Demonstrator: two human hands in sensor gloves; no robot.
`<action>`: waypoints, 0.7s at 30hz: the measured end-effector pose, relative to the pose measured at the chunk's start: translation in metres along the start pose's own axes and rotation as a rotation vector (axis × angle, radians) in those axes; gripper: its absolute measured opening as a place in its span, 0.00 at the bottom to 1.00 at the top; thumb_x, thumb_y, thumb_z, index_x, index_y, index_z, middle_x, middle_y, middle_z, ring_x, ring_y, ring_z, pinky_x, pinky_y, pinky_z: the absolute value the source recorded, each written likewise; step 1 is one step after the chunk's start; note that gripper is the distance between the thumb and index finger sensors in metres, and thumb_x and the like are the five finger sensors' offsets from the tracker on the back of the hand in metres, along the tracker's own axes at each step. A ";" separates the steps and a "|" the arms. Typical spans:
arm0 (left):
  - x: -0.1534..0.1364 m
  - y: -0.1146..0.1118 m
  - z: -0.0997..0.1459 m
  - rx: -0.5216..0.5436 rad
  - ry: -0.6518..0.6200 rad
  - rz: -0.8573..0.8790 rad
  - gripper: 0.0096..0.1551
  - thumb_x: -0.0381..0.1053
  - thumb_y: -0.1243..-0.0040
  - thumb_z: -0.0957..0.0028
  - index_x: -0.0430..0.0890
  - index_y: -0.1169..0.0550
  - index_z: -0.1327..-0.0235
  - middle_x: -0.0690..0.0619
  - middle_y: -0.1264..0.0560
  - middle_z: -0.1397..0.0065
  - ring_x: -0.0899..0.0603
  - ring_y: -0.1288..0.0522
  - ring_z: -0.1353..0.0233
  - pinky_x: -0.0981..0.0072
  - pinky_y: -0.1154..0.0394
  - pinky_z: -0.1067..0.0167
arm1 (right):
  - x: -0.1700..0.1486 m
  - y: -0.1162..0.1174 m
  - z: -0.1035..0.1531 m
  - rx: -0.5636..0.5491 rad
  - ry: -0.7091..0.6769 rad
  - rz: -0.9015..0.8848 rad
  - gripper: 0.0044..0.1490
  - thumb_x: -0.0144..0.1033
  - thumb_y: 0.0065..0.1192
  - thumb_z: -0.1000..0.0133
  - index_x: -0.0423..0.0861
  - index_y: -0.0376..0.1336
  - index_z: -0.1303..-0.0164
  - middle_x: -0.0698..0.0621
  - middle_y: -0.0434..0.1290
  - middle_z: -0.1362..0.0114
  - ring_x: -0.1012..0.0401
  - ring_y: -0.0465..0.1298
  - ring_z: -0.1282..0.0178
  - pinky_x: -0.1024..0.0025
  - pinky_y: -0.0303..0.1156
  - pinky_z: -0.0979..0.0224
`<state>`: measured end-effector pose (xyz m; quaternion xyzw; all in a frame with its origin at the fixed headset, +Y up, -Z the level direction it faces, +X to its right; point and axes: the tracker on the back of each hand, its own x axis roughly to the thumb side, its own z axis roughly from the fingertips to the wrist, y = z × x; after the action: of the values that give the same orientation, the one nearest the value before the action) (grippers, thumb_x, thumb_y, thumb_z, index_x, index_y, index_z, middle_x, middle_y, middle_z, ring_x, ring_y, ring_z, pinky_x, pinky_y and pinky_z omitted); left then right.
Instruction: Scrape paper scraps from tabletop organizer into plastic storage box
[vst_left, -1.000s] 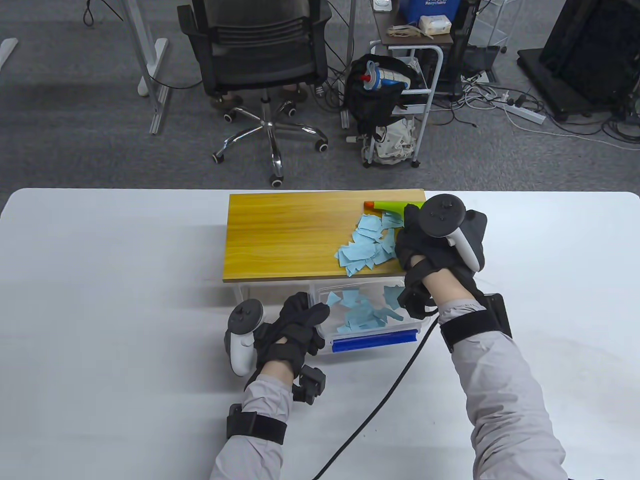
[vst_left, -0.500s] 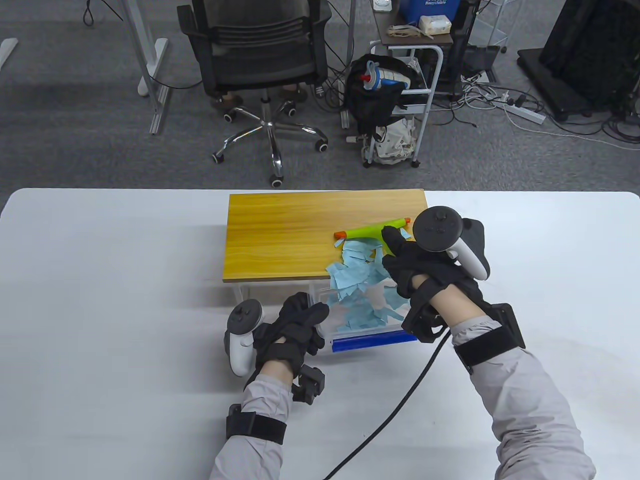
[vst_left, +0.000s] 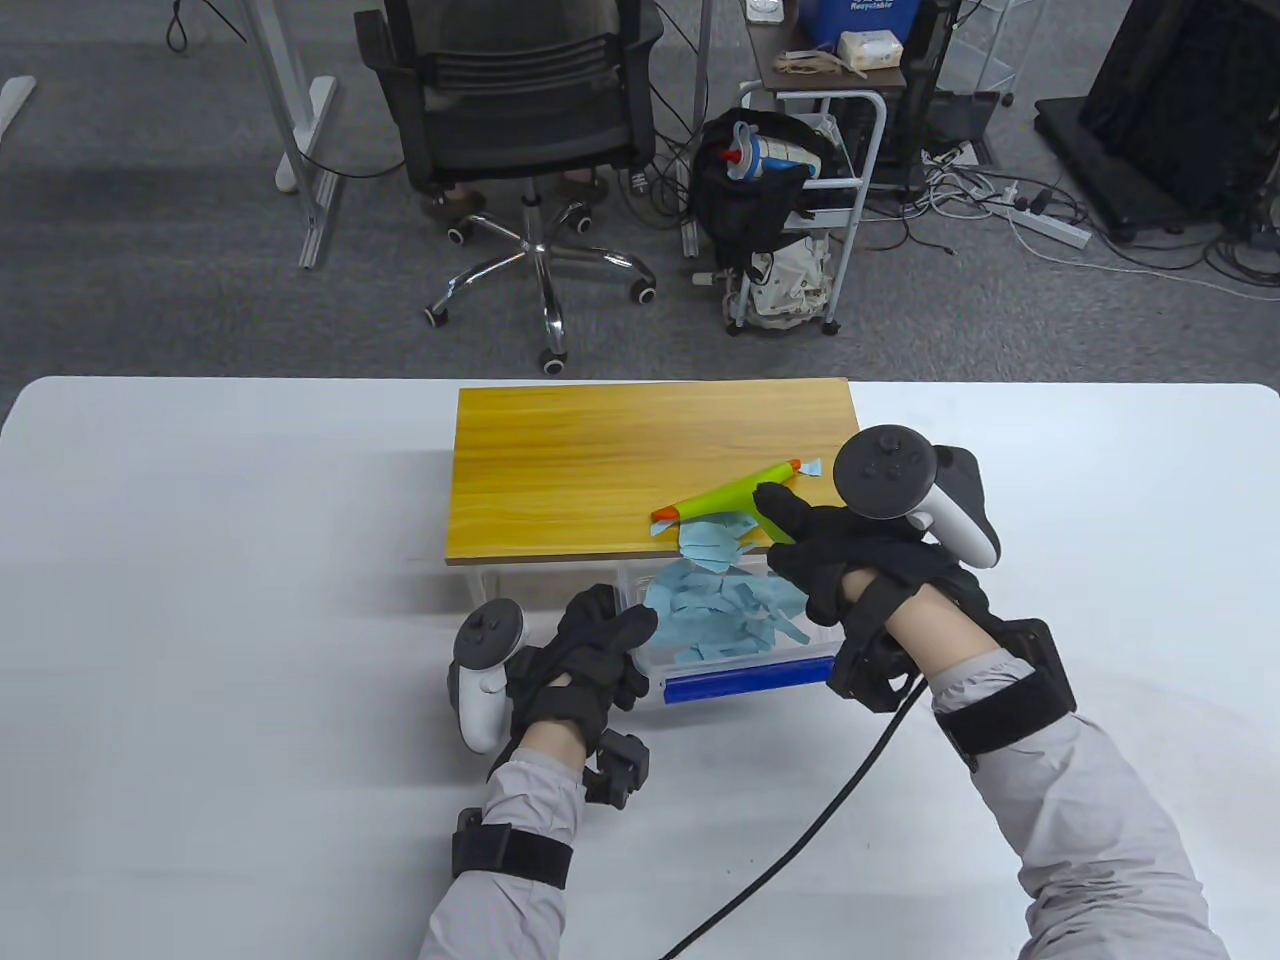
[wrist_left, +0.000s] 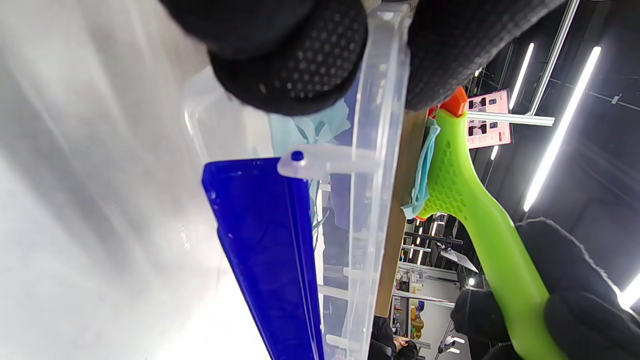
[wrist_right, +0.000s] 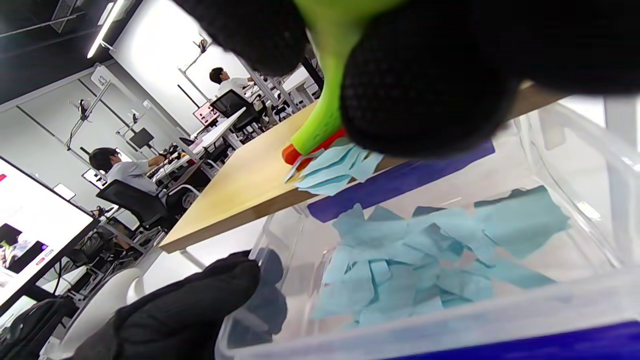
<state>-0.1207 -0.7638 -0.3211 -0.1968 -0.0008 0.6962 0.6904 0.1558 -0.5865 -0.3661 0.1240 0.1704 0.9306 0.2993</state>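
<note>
My right hand (vst_left: 840, 545) grips a green scraper (vst_left: 728, 496) with orange ends, its blade lying across the front right of the wooden organizer top (vst_left: 560, 470). A few light blue paper scraps (vst_left: 712, 541) hang at the organizer's front edge, and one scrap (vst_left: 808, 467) lies behind the blade. The clear plastic storage box (vst_left: 738, 676) with a blue handle stands below that edge and holds several blue scraps (wrist_right: 425, 255). My left hand (vst_left: 595, 650) grips the box's left front corner. The scraper (wrist_left: 465, 200) and box rim (wrist_left: 380, 150) show in the left wrist view.
The white table (vst_left: 220, 600) stretches wide on both sides. A black cable (vst_left: 800, 820) runs from my right wrist across the table to the front edge. An office chair (vst_left: 520, 120) and a cart (vst_left: 810, 190) stand on the floor beyond the table.
My right hand has dragged the scraper from the organizer's back right toward its front edge. Most of the blue scraps went over the edge into the box. My left hand stayed put.
</note>
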 end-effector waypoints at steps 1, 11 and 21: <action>0.000 0.000 0.000 0.000 0.000 0.000 0.44 0.57 0.38 0.33 0.40 0.51 0.24 0.37 0.36 0.38 0.47 0.21 0.61 0.73 0.20 0.66 | 0.001 -0.001 0.001 0.003 -0.002 0.004 0.38 0.34 0.65 0.44 0.44 0.54 0.24 0.23 0.72 0.42 0.48 0.84 0.72 0.59 0.82 0.73; 0.000 0.001 0.000 0.001 0.000 0.002 0.44 0.57 0.38 0.33 0.40 0.51 0.24 0.37 0.35 0.38 0.47 0.21 0.61 0.73 0.20 0.66 | -0.019 -0.035 0.002 -0.360 0.081 0.018 0.36 0.34 0.62 0.44 0.42 0.58 0.25 0.23 0.73 0.43 0.50 0.83 0.73 0.61 0.82 0.74; 0.000 0.001 0.000 -0.003 0.000 0.001 0.44 0.57 0.38 0.33 0.40 0.51 0.24 0.37 0.36 0.38 0.47 0.21 0.61 0.73 0.20 0.66 | -0.024 -0.015 -0.003 -0.239 0.136 -0.015 0.37 0.35 0.58 0.43 0.38 0.53 0.25 0.21 0.69 0.42 0.52 0.84 0.74 0.66 0.84 0.76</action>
<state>-0.1216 -0.7638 -0.3214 -0.1978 -0.0015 0.6966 0.6897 0.1815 -0.5905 -0.3778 0.0230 0.0792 0.9482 0.3069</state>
